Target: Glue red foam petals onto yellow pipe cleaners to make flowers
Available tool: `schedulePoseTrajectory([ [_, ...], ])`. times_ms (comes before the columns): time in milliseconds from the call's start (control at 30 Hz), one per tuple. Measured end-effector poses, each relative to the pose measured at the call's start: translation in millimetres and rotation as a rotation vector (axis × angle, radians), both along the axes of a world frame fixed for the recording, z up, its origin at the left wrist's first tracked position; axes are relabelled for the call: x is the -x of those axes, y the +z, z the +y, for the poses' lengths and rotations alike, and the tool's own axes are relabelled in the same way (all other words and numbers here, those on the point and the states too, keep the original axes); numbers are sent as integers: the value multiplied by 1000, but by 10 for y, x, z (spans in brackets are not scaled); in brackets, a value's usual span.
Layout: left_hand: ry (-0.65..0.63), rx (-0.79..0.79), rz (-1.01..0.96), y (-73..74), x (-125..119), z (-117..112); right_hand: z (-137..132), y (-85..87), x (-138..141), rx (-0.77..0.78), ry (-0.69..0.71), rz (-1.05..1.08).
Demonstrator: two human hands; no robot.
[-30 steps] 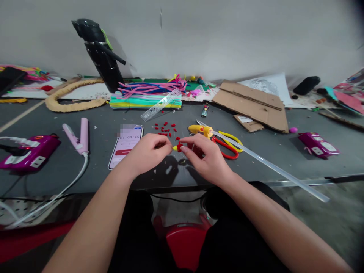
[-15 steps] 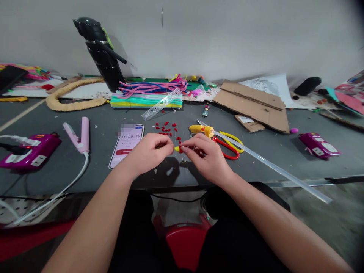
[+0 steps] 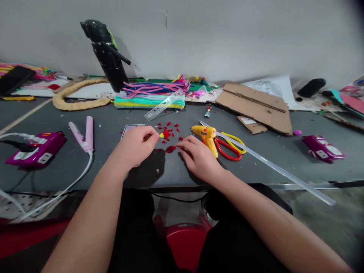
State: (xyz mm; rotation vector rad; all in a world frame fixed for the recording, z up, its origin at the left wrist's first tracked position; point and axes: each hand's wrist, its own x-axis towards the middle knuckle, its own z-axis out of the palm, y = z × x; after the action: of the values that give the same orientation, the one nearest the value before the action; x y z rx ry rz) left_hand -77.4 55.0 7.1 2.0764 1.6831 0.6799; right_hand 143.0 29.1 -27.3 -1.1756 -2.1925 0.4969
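Over the phone [image 3: 125,130], my left hand [image 3: 138,146] pinches a small red and yellow piece [image 3: 165,134], fuzzy-looking and flower-like. Its red end points to the right, with the yellow part at my fingertips. My right hand [image 3: 199,157] is low over the table, its thumb and forefinger slightly apart beside a cluster of red fuzzy bits [image 3: 170,149]. Nothing shows between those fingers. Several more red bits [image 3: 176,125] lie scattered just beyond both hands. A yellow glue gun [image 3: 205,132] with a long clear glue stick rests right of my right hand, across red and yellow-handled scissors [image 3: 227,151].
Bundled pipe cleaners [image 3: 153,100] and a clear ruler [image 3: 164,105] lie behind the red bits, near a black bottle [image 3: 109,57]. Cardboard [image 3: 256,102] is back right. At left are a pink hair straightener [image 3: 89,134] and a purple power strip [image 3: 36,149] with cables.
My hands have moved apart. My left hand has gone left with the red and yellow piece, now covering most of the phone. The right has let go and dropped toward the red bits.
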Motion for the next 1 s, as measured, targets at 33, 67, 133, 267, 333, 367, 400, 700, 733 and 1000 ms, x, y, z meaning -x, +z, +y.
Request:
schedulePoseTrajectory([
  [33, 0, 4, 3, -7, 1, 5, 12, -16, 36, -12, -11, -67],
  [67, -6, 5, 4, -14, -5, 9, 25, -31, 68, -28, -28, -134],
  [133, -19, -1, -1, -29, -25, 9, 52, -59, 119, -65, -68, -252],
  [267, -29, 11, -12, -45, -49, 4, 105, -96, 152, -95, -111, -368],
  [333, -33, 30, -18, -49, -48, 6, 122, -101, 151, -92, -110, -386],
  [367, -36, 36, -22, -51, -45, 8, 128, -102, 150, -95, -108, -387],
  [400, -37, 40, -25, -54, -42, 11, 133, -103, 149, -100, -104, -384],
  [700, -33, 40, -67, -64, -62, 8, 142, -82, 160, -121, -73, -378],
  [733, -25, 43, -85, -56, -67, 3, 137, -79, 159, -99, -87, -356],
  [1000, -60, 169, -220, -12, -157, -44, 59, -52, 106, 36, -72, 84],
])
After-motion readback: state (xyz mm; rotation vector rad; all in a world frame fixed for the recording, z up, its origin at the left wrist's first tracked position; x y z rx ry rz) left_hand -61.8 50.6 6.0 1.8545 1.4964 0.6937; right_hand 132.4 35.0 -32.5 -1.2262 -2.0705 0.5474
